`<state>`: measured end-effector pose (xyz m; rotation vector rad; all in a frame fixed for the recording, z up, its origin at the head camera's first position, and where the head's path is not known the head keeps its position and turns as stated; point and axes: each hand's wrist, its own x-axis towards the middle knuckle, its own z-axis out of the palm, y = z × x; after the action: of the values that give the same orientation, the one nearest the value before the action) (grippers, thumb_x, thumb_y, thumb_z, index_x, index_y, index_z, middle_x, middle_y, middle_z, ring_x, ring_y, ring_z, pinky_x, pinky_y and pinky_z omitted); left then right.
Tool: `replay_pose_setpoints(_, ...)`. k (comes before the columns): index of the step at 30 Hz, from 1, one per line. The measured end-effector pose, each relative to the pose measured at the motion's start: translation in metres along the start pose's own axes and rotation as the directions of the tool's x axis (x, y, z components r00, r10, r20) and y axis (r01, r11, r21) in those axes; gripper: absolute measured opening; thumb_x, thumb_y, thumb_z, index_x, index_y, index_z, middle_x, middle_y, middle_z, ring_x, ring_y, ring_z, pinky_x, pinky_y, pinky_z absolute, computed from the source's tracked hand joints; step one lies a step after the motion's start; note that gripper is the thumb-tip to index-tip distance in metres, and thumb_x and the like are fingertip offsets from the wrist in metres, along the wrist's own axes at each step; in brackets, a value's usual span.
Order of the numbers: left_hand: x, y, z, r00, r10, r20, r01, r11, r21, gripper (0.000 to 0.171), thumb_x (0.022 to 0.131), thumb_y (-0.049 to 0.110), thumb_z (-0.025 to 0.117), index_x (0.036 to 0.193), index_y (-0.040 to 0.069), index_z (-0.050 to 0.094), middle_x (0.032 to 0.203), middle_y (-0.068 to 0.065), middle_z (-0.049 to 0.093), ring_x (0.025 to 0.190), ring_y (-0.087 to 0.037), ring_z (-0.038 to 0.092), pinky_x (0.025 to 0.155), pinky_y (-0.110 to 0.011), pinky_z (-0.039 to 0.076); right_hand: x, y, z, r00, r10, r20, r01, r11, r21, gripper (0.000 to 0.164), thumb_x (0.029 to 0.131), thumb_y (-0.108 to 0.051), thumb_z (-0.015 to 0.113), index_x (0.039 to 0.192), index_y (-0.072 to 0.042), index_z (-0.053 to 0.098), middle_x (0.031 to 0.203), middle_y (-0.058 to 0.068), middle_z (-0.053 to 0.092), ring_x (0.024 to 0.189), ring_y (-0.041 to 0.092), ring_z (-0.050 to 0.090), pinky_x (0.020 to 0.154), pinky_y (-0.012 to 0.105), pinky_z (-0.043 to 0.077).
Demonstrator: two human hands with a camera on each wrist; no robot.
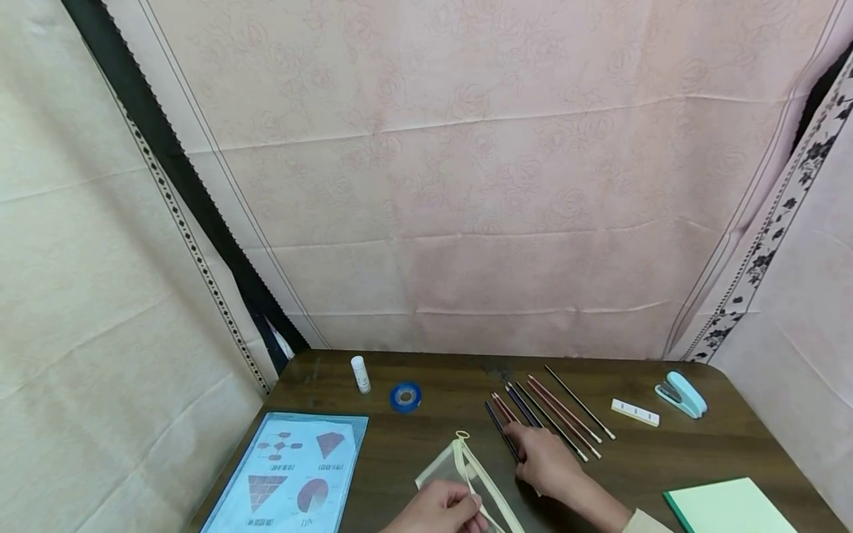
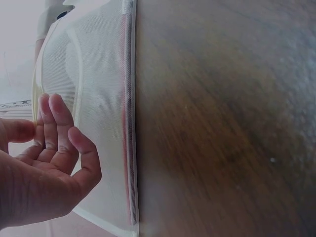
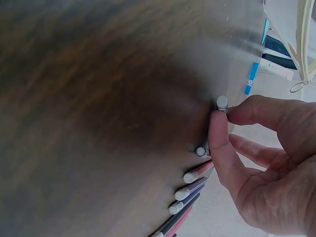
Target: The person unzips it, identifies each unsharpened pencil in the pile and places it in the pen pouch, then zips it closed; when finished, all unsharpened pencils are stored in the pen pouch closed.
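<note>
Glue stick (image 1: 360,375) and blue tape roll (image 1: 406,397) sat behind; stapler (image 1: 683,394) right. Other pencils (image 3: 191,188) crowded the gripped one's right. Right hand (image 1: 549,463) pinched a pencil (image 3: 222,102) by its white end, at table level; axis ran far-left to near-right. Left hand (image 1: 441,507) pinched mesh zip pouch (image 2: 98,98), left of pencils.

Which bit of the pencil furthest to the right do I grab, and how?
Try pinching that pencil around its middle, thumb on one side and fingers on the other, coming from above and its right. It's long, thin and lying flat on the table, and the reddish pencil beside it is on its left, so the right side looks easier.
</note>
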<state>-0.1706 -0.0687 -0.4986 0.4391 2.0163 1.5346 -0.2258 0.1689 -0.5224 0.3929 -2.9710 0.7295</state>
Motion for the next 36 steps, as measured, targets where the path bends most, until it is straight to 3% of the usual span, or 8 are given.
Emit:
replay_pose_setpoints(10,-0.001,0.000,-0.001,1.000,0.002,0.020,-0.001,0.999,-0.035,0.037,0.097,0.036,0.055,0.085,0.006,0.072,0.077,0.002,0.071,0.066,-0.005,0.061,0.060,-0.019,0.050,-0.002,0.001,-0.005,0.999,-0.036,-0.036,0.036,0.999,0.026,0.060,0.065,-0.003,0.071,0.122,-0.019,0.059,0.071,-0.010,0.058,0.058,0.001,0.046,0.051,0.020,0.038)
replay_pose_setpoints(21,-0.001,0.000,-0.001,1.000,0.007,0.022,-0.006,1.000,-0.030,0.035,0.099,0.031,0.052,0.085,0.005,0.071,0.076,0.001,0.070,0.067,-0.006,0.062,0.061,-0.020,0.052,-0.014,-0.008,-0.022,0.995,-0.079,-0.053,0.090,0.968,0.233,0.064,0.070,-0.002,0.069,0.128,-0.024,0.053,0.079,-0.010,0.058,0.060,-0.001,0.051,0.055,0.018,0.044)
replay_pose_setpoints(24,-0.001,-0.002,-0.002,0.999,0.036,0.022,-0.035,0.999,-0.024,0.036,0.099,0.029,0.051,0.085,0.003,0.071,0.076,-0.002,0.071,0.066,-0.008,0.063,0.062,-0.022,0.053,-0.021,-0.016,-0.027,0.997,-0.072,-0.037,0.081,0.911,0.403,0.066,0.074,0.002,0.069,0.129,-0.028,0.049,0.083,-0.003,0.058,0.063,0.004,0.057,0.051,0.023,0.049)
replay_pose_setpoints(29,0.001,-0.004,-0.003,0.998,0.059,0.019,-0.059,0.998,-0.018,0.035,0.100,0.027,0.050,0.086,0.002,0.071,0.076,-0.004,0.071,0.066,-0.009,0.064,0.063,-0.025,0.055,-0.035,-0.030,-0.034,0.995,-0.097,0.013,0.067,0.773,0.630,0.072,0.078,0.005,0.069,0.135,-0.027,0.041,0.091,0.010,0.058,0.068,0.013,0.062,0.048,0.032,0.053)
replay_pose_setpoints(33,0.001,-0.002,-0.003,0.998,0.067,0.009,-0.067,0.998,-0.005,0.035,0.100,0.026,0.050,0.085,0.003,0.071,0.075,-0.004,0.071,0.065,-0.009,0.064,0.063,-0.027,0.056,-0.045,-0.034,-0.033,0.986,-0.142,0.092,0.036,0.711,0.702,0.074,0.079,0.006,0.068,0.139,-0.022,0.037,0.095,0.017,0.057,0.069,0.015,0.063,0.047,0.039,0.054)
replay_pose_setpoints(36,0.000,0.000,-0.004,0.999,0.053,-0.007,-0.053,0.999,0.000,0.034,0.099,0.026,0.051,0.084,0.004,0.071,0.073,-0.003,0.070,0.064,-0.010,0.064,0.064,-0.028,0.056,-0.050,-0.033,-0.031,0.968,-0.186,0.168,0.009,0.694,0.719,0.071,0.080,0.007,0.066,0.139,-0.021,0.037,0.095,0.017,0.057,0.070,0.012,0.061,0.048,0.038,0.055)
